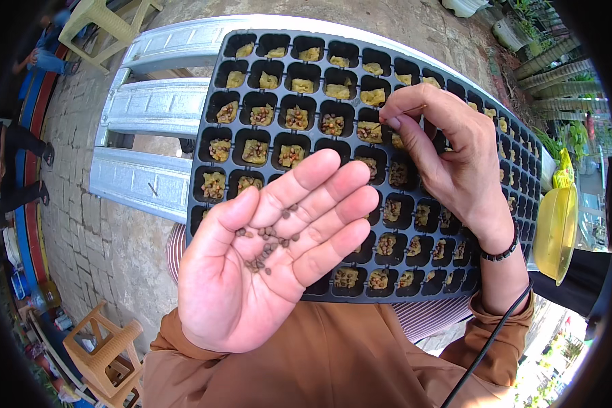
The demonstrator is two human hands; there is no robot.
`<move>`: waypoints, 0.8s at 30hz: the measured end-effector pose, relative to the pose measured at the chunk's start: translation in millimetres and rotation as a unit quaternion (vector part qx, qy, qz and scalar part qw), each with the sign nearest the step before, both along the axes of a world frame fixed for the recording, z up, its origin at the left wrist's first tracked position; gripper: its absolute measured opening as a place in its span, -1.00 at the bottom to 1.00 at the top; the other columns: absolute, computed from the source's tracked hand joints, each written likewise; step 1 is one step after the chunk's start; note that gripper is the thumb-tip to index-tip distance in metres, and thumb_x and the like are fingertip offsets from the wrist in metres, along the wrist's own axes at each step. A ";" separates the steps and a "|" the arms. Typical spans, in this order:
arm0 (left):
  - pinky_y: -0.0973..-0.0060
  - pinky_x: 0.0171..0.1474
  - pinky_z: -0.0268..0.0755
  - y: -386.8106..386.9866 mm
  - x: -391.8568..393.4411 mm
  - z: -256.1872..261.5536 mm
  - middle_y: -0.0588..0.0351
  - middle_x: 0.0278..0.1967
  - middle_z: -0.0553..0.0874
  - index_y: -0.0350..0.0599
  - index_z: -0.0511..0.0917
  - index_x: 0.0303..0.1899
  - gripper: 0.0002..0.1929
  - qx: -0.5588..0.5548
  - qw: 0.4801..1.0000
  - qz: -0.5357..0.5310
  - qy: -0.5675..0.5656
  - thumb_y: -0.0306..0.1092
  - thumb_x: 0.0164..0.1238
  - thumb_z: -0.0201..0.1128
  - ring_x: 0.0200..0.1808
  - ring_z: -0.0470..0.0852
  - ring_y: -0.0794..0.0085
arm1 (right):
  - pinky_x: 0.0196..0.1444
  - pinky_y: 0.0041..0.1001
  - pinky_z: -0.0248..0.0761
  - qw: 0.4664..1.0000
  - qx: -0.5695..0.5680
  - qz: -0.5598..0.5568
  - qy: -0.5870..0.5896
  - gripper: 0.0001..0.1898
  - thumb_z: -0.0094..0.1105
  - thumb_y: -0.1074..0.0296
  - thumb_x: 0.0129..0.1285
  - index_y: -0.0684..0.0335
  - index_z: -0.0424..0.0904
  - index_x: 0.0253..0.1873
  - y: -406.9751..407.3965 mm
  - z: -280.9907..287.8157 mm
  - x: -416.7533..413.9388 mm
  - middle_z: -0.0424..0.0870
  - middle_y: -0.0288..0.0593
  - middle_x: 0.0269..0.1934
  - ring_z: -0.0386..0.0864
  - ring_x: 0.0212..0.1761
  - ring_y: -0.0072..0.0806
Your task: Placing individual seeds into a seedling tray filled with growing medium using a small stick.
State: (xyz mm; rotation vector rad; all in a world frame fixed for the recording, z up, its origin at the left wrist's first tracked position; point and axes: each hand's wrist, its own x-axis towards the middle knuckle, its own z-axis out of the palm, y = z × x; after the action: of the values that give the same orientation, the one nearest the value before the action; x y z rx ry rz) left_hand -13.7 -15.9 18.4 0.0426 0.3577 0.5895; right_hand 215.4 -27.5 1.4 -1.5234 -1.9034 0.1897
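My left hand (290, 268) is palm up, fingers nearly straight, with several small brown seeds (269, 248) lying on the palm. It is above the near part of a black plastic seedling tray (357, 101) and hides some cells. My right hand (459, 148), with a dark beaded bracelet, pinches a thin stick (415, 108) between thumb and forefinger. The stick's lower end is at a yellowish, sponge-like plug (370, 131) bearing seeds. Nearer plugs (213, 184) mostly carry clusters of reddish-brown seeds. Plugs in the two far rows (302, 85) show no seeds on the left.
The tray lies on a ribbed metal bench (155, 104) and against my lap. A yellow plastic bowl (556, 232) and yellow packet (564, 168) are at right. Plastic stools (102, 20) (104, 352) and people (20, 163) are at left. A black cable (489, 341) crosses my right sleeve.
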 end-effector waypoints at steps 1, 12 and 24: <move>0.03 0.51 -0.14 0.3 -1.6 3.5 -0.29 0.43 0.03 -0.35 -0.03 0.42 -0.47 0.000 1.000 0.006 0.002 -0.22 0.56 -0.42 0.47 -0.01 -0.10 | -0.31 -0.43 0.46 1.000 0.025 0.006 -0.016 -0.86 0.19 0.61 0.11 0.24 0.54 -0.23 -0.7 -1.8 0.4 0.64 -0.17 -0.39 0.62 -0.36 -0.26; 0.18 0.56 -0.27 13.2 6.5 19.1 -0.40 0.43 -0.13 -0.52 -0.17 0.39 -0.48 0.085 0.993 0.000 -0.083 -0.35 0.55 -0.44 0.50 -0.20 -0.04 | -0.28 -0.36 0.47 0.999 0.031 0.004 -0.044 -0.93 0.12 0.46 0.21 0.24 0.55 -0.22 -1.5 -4.7 2.7 0.66 -0.11 -0.43 0.63 -0.39 -0.21; 0.17 0.51 0.00 49.7 10.3 5.4 -0.45 0.37 0.10 -0.61 -0.01 0.33 -0.49 0.164 0.984 -0.065 -0.012 -0.35 0.52 -0.42 0.44 0.08 -0.11 | -0.31 -0.56 0.42 0.994 -0.035 0.000 0.107 -0.90 0.11 0.51 0.23 0.30 0.60 -0.21 1.4 -12.4 6.2 0.66 -0.22 -0.40 0.55 -0.43 -0.58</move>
State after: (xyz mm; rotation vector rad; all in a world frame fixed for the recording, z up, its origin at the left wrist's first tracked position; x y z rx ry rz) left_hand -3.5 33.7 23.8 0.3730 0.2303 0.5132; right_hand 221.6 -26.1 -10.9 -1.4848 -1.7428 0.4064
